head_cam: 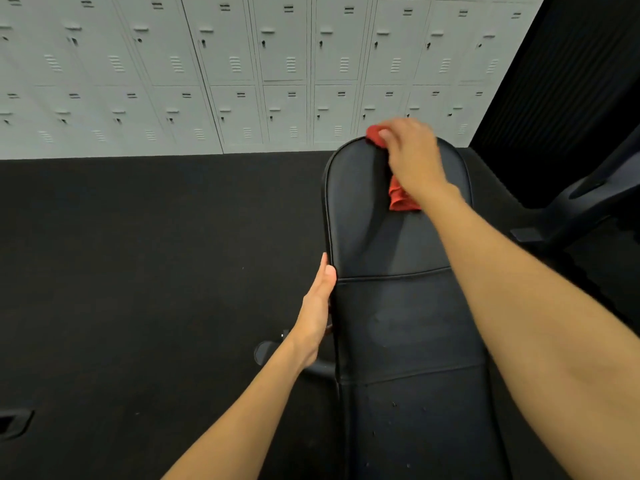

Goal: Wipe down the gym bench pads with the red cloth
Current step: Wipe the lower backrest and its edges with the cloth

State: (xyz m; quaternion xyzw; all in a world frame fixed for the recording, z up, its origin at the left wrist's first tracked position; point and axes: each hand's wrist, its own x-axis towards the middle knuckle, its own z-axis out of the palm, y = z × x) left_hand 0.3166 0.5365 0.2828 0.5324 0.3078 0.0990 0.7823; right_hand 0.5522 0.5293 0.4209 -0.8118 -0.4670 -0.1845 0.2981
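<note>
A long black gym bench pad runs from the bottom of the view up to a rounded far end. My right hand is at that far end and grips the red cloth against the pad; cloth shows beyond my fingertips and under my wrist. My left hand rests along the pad's left edge near a seam, its fingers wrapped under the edge and hidden, thumb on top.
Grey lockers line the wall beyond the bench. Black rubber floor spreads to the left. A black bench foot sticks out under my left wrist. Dark machine frame parts stand close on the right.
</note>
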